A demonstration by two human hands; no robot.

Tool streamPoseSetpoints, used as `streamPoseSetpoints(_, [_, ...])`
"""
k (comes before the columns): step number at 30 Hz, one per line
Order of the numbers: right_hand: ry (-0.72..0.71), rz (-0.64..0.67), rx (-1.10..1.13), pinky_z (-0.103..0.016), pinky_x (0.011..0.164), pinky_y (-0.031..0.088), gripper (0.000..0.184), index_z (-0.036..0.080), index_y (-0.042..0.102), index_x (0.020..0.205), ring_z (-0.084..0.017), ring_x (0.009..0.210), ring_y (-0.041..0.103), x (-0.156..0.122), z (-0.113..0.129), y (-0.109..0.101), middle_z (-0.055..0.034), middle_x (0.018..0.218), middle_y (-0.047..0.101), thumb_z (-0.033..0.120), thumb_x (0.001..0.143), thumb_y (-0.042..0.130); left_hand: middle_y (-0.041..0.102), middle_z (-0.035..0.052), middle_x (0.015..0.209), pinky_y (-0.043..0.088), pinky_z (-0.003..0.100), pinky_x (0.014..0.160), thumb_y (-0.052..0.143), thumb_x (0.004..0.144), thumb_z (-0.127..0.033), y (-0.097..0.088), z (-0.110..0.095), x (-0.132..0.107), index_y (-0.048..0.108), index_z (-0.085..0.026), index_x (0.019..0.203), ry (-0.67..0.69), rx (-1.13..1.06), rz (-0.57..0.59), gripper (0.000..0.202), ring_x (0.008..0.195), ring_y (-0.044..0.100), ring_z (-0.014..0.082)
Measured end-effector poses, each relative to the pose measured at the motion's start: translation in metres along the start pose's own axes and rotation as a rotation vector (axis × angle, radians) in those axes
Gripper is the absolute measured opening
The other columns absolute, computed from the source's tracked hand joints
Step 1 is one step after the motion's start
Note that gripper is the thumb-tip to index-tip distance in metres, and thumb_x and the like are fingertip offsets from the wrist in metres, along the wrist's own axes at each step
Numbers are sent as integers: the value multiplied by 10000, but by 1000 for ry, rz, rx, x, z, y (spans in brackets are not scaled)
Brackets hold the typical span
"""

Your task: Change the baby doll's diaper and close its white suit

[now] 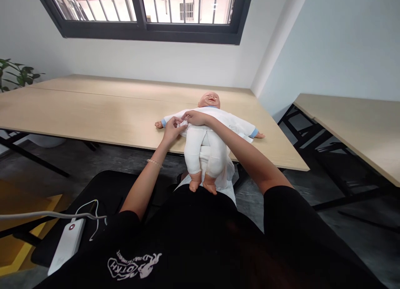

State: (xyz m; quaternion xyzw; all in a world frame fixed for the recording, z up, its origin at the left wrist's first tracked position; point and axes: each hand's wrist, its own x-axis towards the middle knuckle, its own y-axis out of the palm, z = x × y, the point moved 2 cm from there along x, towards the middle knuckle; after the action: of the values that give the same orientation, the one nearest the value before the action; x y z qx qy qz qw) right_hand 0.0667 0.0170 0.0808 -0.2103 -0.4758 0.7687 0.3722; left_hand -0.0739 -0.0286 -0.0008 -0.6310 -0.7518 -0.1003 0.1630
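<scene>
A baby doll (206, 145) in a white outfit with blue cuffs lies on its back at the table's front edge, head away from me, feet toward me. At the doll's side, on my left, my left hand (172, 129) pinches a piece of crumpled white material (182, 124) by the doll's waist. My right hand (195, 117) reaches across the doll's belly, its fingers bent onto the same material. Whether that material is cloth or part of a diaper, I cannot tell. A white cloth (229, 170) hangs below the doll's legs over the table edge.
The doll lies on a light wooden table (109, 101) under a barred window (187, 9). A second table (353, 118) stands to the right. On a black chair (106, 197) at lower left lies a white power bank (67, 245) with cables. A plant (18, 74) is at far left.
</scene>
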Motion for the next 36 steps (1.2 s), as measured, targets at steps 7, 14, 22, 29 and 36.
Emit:
streamPoseSetpoints(7, [-3,68,31,-223,860,497,439,116,687,1285,-184,1025,699,-6,-1,-2,-103,1203,758,250,886,812,596,-7,740,412,238,674,829,690,-230,-1,7,3,582,-167,728,-2,-95,73,258,703,514,117])
streamPoseSetpoints(14, [-56,-108,-15,-209,789,470,228,59,740,1102,-163,932,691,-8,-1,0,-106,1053,764,63,875,717,557,-30,682,397,227,613,872,653,-233,-1,7,3,556,-177,734,-103,-156,34,331,615,502,94])
streamPoseSetpoints(22, [-308,-82,-437,-313,895,380,195,133,751,1028,-239,1072,629,-17,19,2,-120,1163,684,54,939,597,594,-28,732,418,208,664,841,656,-160,0,8,3,522,-173,778,-115,-242,107,342,686,552,96])
streamPoseSetpoints(29, [-297,-134,-465,-321,853,344,184,133,624,1154,-246,1043,623,-13,17,8,-114,1157,710,88,1017,510,603,-13,779,420,231,704,754,654,-100,2,3,1,554,-165,788,-99,-150,97,249,746,548,130])
streamPoseSetpoints(36, [-286,-85,-465,-283,862,327,245,134,629,1210,-178,1023,625,-7,26,0,-68,1185,711,153,1069,430,552,-45,777,425,229,650,752,730,-140,14,0,-11,447,-213,921,-192,-154,-69,368,704,532,128])
